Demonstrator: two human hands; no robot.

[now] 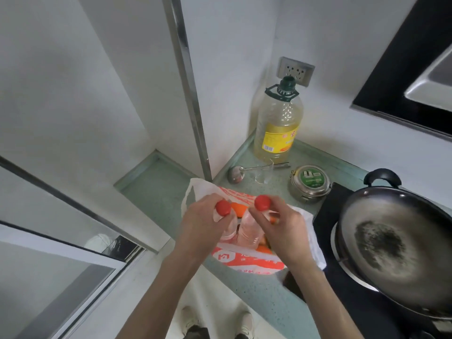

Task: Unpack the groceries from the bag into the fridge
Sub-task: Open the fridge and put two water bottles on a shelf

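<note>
A white and orange plastic bag point(247, 261) lies open on the green counter point(156, 192). Two clear bottles with red caps stand upright in it. My left hand point(203, 221) is shut on the neck of the left bottle point(223, 207). My right hand point(281, 223) grips the neck of the right bottle point(249, 231). Between the bottles an orange carrot point(238, 208) shows inside the bag. My hands hide the rest of the bag's contents.
A large oil bottle point(278, 123) stands in the back corner, with a ladle point(236, 174), a small glass point(264, 173) and a round metal tin point(310, 183) in front. A black wok point(391, 245) sits on the stove at the right. A glass-topped white surface point(56, 277) lies low left.
</note>
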